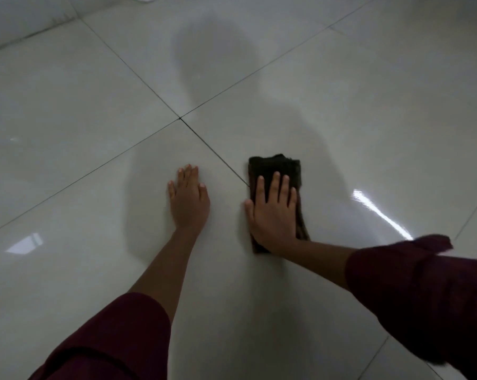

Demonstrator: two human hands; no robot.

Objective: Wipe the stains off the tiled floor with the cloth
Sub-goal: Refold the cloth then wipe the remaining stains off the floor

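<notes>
A dark folded cloth (278,165) lies flat on the glossy pale tiled floor (369,119), just right of a dark grout line. My right hand (273,212) presses down on the cloth with straight fingers, covering its near half. My left hand (189,200) rests flat on the bare tile a little to the left, fingers straight, holding nothing. Both forearms come out of dark red sleeves. I cannot make out any distinct stain on the tiles.
Dark grout lines cross at a joint (180,118) beyond the hands. A bright light streak (380,212) reflects on the floor at the right. A pale wall base (26,26) runs along the far left.
</notes>
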